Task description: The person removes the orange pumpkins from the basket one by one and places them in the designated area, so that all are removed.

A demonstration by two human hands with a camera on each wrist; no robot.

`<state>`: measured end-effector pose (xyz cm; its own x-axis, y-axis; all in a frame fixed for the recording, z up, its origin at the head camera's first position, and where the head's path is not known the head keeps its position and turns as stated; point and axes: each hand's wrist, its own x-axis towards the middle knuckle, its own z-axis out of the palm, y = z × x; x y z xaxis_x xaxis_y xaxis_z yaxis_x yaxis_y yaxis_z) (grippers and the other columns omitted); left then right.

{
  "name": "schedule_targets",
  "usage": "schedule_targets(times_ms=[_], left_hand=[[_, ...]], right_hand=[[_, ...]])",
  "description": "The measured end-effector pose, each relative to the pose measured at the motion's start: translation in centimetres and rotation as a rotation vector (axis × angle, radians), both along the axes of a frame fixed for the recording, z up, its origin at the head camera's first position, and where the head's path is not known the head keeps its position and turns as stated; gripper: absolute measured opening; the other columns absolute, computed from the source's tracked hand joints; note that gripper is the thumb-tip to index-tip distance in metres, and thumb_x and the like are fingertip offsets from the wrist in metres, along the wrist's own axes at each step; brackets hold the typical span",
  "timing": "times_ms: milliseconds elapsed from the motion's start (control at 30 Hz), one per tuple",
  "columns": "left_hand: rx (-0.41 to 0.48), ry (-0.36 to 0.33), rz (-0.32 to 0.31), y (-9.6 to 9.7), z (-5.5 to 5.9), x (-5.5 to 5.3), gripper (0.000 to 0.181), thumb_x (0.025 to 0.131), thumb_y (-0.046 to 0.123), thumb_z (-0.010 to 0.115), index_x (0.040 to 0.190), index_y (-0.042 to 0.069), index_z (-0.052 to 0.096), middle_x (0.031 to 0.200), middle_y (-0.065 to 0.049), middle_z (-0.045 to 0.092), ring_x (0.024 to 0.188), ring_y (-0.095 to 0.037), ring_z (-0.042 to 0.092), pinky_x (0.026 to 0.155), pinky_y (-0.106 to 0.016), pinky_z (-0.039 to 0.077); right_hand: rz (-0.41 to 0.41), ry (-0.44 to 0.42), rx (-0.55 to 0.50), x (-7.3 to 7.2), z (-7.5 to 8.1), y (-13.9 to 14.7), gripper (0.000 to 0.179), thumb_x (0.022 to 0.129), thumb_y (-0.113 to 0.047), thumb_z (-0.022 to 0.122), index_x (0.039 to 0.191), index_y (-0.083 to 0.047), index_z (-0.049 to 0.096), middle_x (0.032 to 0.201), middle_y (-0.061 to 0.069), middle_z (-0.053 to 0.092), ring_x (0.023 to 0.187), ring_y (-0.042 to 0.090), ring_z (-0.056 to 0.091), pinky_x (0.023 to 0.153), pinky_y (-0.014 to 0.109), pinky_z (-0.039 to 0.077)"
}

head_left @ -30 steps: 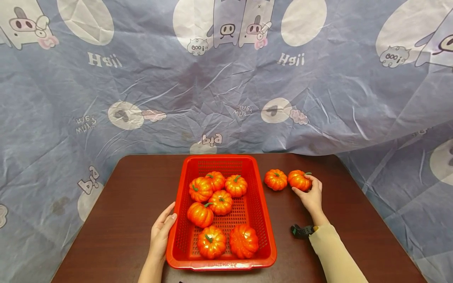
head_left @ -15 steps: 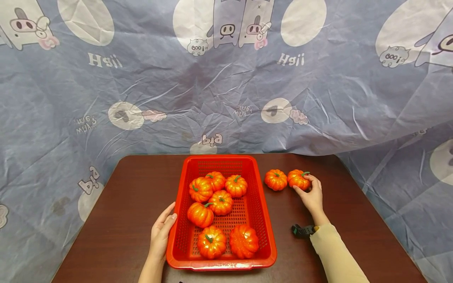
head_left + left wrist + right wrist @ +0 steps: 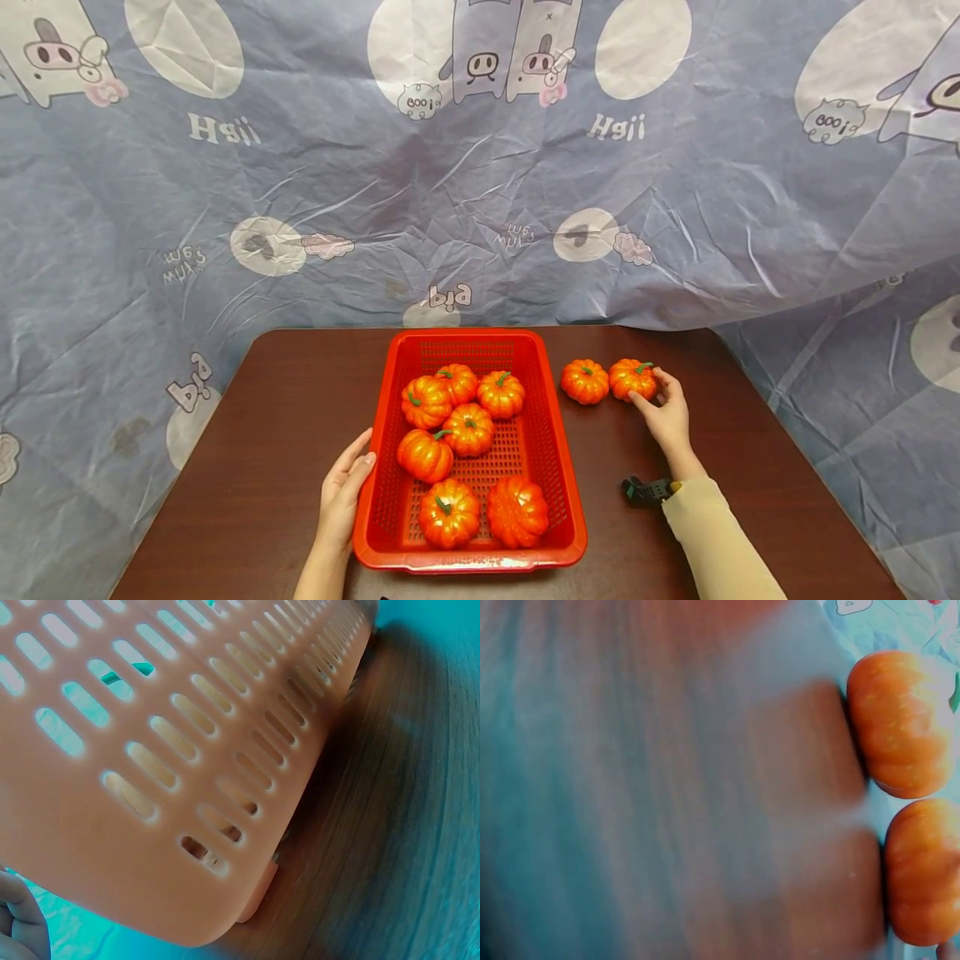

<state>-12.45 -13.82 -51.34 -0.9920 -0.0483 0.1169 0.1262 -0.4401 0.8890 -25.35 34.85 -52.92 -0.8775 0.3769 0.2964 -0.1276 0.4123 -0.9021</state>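
Note:
My left hand (image 3: 343, 492) rests against the left side of a red plastic basket (image 3: 570, 500), fingers stretched along the outside and thumb at the rim. In the left wrist view the basket's slotted wall (image 3: 112, 847) fills most of the picture, with part of a finger (image 3: 26, 915) at the lower left. Across the table, my right hand (image 3: 667, 417) has its thumb and forefinger spread around the right edge of an orange toy pumpkin (image 3: 632, 381). That pumpkin sits upright on the table, its green stem up. Another pumpkin (image 3: 584, 382) stands just left of it.
Inside the basket lie several orange pumpkins (image 3: 468, 429), one of them upside down (image 3: 517, 511) at the front right. A black strap (image 3: 643, 490) sits at the right wrist. Behind the brown table (image 3: 247, 450) hangs a printed grey-blue cloth (image 3: 337, 167).
The pumpkin at my right hand has turned slightly and shifted a little left. My right hand has drawn back to the right, its fingers spreading. The left hand and basket stay put.

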Motion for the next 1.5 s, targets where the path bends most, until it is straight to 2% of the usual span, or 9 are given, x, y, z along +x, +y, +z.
schedule_targets(times_ms=[133, 233, 333, 633, 800, 967, 1100, 1300, 1500], left_hand=[[0.001, 0.002, -0.003, 0.0, 0.0, 0.0, 0.045, 0.098, 0.007, 0.047, 0.14, -0.004, 0.035, 0.095, -0.006, 0.064, 0.084, -0.017, 0.063, 0.071, -0.031, 0.055], [-0.001, 0.004, -0.003, 0.0, 0.0, 0.0, 0.045, 0.098, 0.007, 0.047, 0.14, -0.004, 0.035, 0.095, -0.006, 0.064, 0.084, -0.016, 0.063, 0.071, -0.031, 0.055], [-0.002, 0.011, -0.004, 0.0, 0.1, -0.1, 0.045, 0.098, 0.006, 0.046, 0.14, -0.005, 0.035, 0.094, -0.005, 0.064, 0.083, -0.016, 0.063, 0.071, -0.03, 0.055], [0.009, 0.026, -0.01, -0.1, 0.0, 0.0, 0.045, 0.098, 0.005, 0.045, 0.14, -0.006, 0.034, 0.097, -0.006, 0.064, 0.085, -0.016, 0.063, 0.072, -0.03, 0.055], [0.014, 0.025, -0.017, 0.0, 0.0, 0.0, 0.045, 0.098, 0.005, 0.045, 0.14, -0.005, 0.034, 0.095, -0.004, 0.064, 0.084, -0.015, 0.063, 0.072, -0.03, 0.054], [0.018, 0.031, -0.011, 0.0, 0.0, -0.1, 0.044, 0.098, 0.005, 0.046, 0.14, -0.006, 0.035, 0.096, -0.005, 0.065, 0.085, -0.015, 0.063, 0.072, -0.03, 0.054], [0.023, 0.037, -0.018, 0.0, -0.1, -0.1, 0.044, 0.098, 0.005, 0.045, 0.14, -0.005, 0.035, 0.096, -0.005, 0.064, 0.085, -0.015, 0.063, 0.072, -0.029, 0.054], [0.012, 0.027, -0.007, 0.0, -0.1, -0.1, 0.045, 0.098, 0.006, 0.047, 0.14, -0.004, 0.036, 0.097, -0.006, 0.064, 0.085, -0.016, 0.063, 0.071, -0.03, 0.054], [0.021, 0.041, -0.018, 0.0, -0.1, -0.1, 0.044, 0.098, 0.005, 0.045, 0.14, -0.005, 0.035, 0.098, -0.006, 0.064, 0.085, -0.016, 0.063, 0.071, -0.029, 0.054]], right_hand=[[-0.091, -0.022, 0.049, 0.4, 1.0, -0.1, 0.055, 0.081, -0.005, 0.07, 0.131, 0.003, 0.046, 0.133, 0.021, 0.046, 0.122, 0.036, 0.042, 0.102, 0.048, 0.032], [-0.155, 0.002, 0.086, 0.5, 2.1, -0.4, 0.049, 0.083, -0.009, 0.068, 0.128, 0.0, 0.05, 0.132, 0.019, 0.049, 0.121, 0.036, 0.042, 0.102, 0.048, 0.032], [-0.166, 0.038, 0.105, 0.5, 3.4, -0.9, 0.046, 0.084, -0.012, 0.068, 0.126, -0.001, 0.052, 0.131, 0.017, 0.049, 0.122, 0.035, 0.042, 0.103, 0.046, 0.032], [-0.045, 0.067, 0.139, 0.1, 7.3, -3.2, 0.043, 0.087, -0.014, 0.067, 0.124, 0.001, 0.054, 0.134, 0.015, 0.047, 0.122, 0.033, 0.041, 0.103, 0.046, 0.032], [0.047, 0.076, 0.151, 0.1, 9.5, -4.8, 0.042, 0.087, -0.014, 0.067, 0.124, 0.002, 0.054, 0.134, 0.016, 0.045, 0.123, 0.032, 0.04, 0.102, 0.048, 0.033], [0.135, 0.081, 0.131, 0.1, 11.6, -6.7, 0.043, 0.087, -0.011, 0.066, 0.125, 0.004, 0.052, 0.13, 0.018, 0.046, 0.122, 0.032, 0.042, 0.102, 0.048, 0.034], [0.215, 0.087, 0.076, 0.2, 13.2, -8.4, 0.044, 0.087, -0.008, 0.065, 0.127, 0.004, 0.05, 0.13, 0.021, 0.047, 0.121, 0.033, 0.043, 0.102, 0.049, 0.034], [0.347, 0.017, 0.012, 0.3, 15.2, -11.0, 0.046, 0.09, -0.015, 0.064, 0.13, 0.0, 0.048, 0.132, 0.019, 0.048, 0.118, 0.032, 0.048, 0.1, 0.045, 0.038], [0.494, -0.026, 0.011, 0.6, 15.9, -13.8, 0.046, 0.089, -0.018, 0.065, 0.13, -0.003, 0.048, 0.131, 0.016, 0.049, 0.114, 0.034, 0.053, 0.095, 0.046, 0.043]])
